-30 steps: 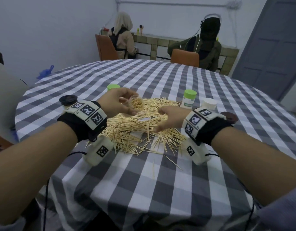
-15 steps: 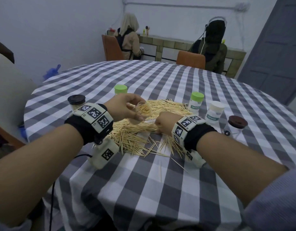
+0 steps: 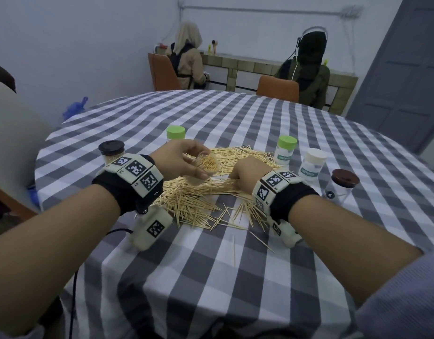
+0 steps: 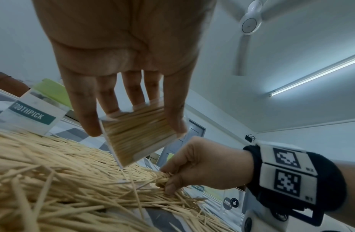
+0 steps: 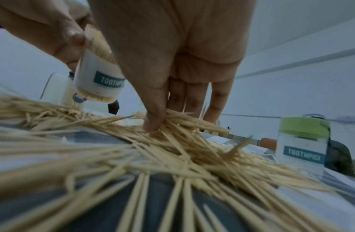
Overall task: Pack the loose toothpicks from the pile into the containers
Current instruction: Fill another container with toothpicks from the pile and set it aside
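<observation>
left hand (image 3: 179, 162) grips an open jar (image 3: 203, 171) (packed with toothpicks), tilted above the pile (image 3: 198, 199). right hand (image 3: 247, 174) pinches a tuft of toothpicks (image 4: 162, 179) on the pile, on the table (image 3: 235, 277).

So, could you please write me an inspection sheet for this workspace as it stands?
Surface: round table under a grey-and-white checked cloth.
Job's things: toothpick pile mid-table; open container, nearly full, tilted above it.
Clutter: five capped containers around the pile; stray toothpick nearer the person.
Hands: left hand holds the open container; right hand pinches a bunch of toothpicks in the pile.
Cables: black cable below the left wrist.
Surroundings: two seated people, door, ceiling fan.
</observation>
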